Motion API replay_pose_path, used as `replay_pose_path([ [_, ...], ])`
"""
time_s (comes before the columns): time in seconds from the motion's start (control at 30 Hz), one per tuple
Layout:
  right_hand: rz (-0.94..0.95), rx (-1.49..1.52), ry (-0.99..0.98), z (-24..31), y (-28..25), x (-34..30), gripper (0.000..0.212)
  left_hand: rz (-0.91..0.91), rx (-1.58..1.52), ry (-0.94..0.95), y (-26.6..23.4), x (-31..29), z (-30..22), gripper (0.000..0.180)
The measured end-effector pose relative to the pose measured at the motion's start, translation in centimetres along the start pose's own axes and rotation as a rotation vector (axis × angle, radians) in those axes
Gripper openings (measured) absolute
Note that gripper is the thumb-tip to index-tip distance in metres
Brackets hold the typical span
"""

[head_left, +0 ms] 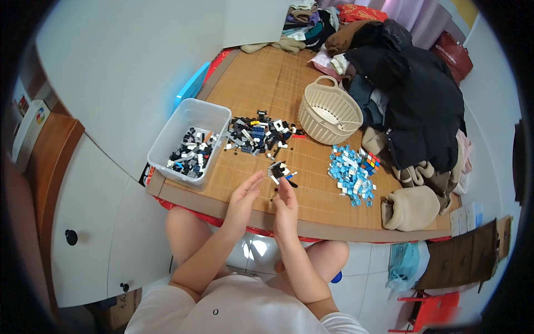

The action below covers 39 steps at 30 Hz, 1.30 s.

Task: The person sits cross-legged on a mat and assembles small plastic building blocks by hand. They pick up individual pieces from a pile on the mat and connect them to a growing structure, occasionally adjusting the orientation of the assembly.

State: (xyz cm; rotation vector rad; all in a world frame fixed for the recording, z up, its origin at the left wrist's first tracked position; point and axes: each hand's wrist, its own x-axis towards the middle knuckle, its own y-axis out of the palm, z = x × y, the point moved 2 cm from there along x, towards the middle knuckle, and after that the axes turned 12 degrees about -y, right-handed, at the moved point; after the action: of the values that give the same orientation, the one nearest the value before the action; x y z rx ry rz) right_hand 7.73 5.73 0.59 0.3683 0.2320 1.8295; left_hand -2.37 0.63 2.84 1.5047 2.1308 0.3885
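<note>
My left hand [242,201] hovers at the front edge of the bamboo mat [257,71], palm turned inward, fingers stretched out and nothing seen in them. Opposite it, my right hand [286,212] points forward with fingers extended, likewise with nothing visible in it. Just beyond the fingertips lies a small cluster of black, white, grey and blue building bricks [280,170]. Behind that cluster spreads a bigger pile of mixed dark building bricks [257,135]. The right fingertips overlap the small cluster in view; whether they touch it I cannot tell.
To the left stands a clear plastic bin [217,113] partly filled with bricks, a blue lid [192,83] behind it. A beige basket [330,109], blue-and-white tiles [350,177] and a puzzle cube [370,163] sit right. Heaped clothes [420,106] cover the far right.
</note>
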Motion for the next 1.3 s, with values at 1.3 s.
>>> replay_pose_path([
  [1.3, 0.146, -0.805, -0.253, -1.6, -3.1, 1.2, 0.036, -0.068, -0.121, -0.102, 3.0, 2.2, 6.1, 0.050],
])
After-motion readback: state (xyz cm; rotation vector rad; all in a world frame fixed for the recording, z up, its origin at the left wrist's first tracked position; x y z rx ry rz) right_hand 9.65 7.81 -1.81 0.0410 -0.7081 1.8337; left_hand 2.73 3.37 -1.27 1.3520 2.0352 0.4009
